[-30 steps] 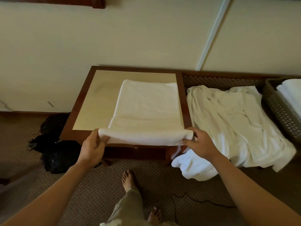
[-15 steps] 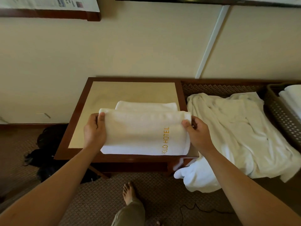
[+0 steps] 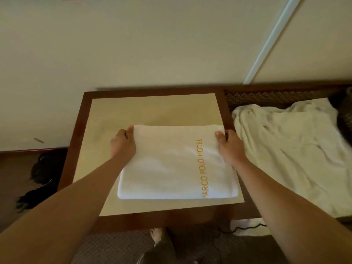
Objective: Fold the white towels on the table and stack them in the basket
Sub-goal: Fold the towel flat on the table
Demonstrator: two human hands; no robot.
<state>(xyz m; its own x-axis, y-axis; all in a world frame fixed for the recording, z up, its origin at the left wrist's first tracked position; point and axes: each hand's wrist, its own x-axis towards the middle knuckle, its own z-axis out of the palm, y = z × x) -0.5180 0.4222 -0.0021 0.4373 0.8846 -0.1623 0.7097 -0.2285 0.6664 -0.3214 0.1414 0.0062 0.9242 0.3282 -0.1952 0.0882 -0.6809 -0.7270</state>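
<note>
A white towel [image 3: 171, 164] with orange hotel lettering lies folded flat on the wooden table [image 3: 152, 109], near its front edge. My left hand [image 3: 122, 144] grips the towel's far left corner. My right hand [image 3: 229, 145] grips its far right corner. Both thumbs lie on top of the fold. The basket [image 3: 345, 115] shows only as a dark sliver at the right edge.
A heap of unfolded white towels [image 3: 289, 149] lies on the low bench to the right of the table. A dark bag [image 3: 43, 172] sits on the carpet at the left. A black cable [image 3: 245, 228] runs on the floor by my bare foot [image 3: 158, 235].
Both hands carried the towel's near edge away from me and laid it over the far edge, so the towel is folded in half. The view shifted closer and to the left.
</note>
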